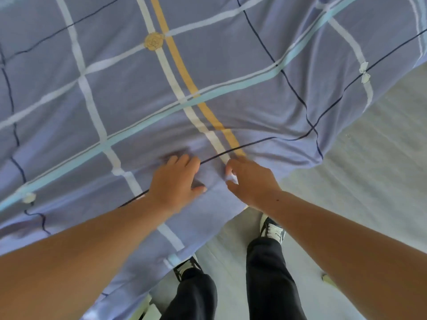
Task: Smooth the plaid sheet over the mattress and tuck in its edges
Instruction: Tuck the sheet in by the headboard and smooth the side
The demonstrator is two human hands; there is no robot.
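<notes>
Close to the mattress corner, the left hand (176,180) presses flat, fingers spread, on the plaid sheet (129,93) draped there, seemingly anchoring it while the right hand (248,181) pinches a fold.

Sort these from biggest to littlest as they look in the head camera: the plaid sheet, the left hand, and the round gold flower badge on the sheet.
1. plaid sheet, it fills most of the picture.
2. left hand, though it looks bigger partly because it is nearer the camera.
3. gold flower badge, the littlest.
</notes>
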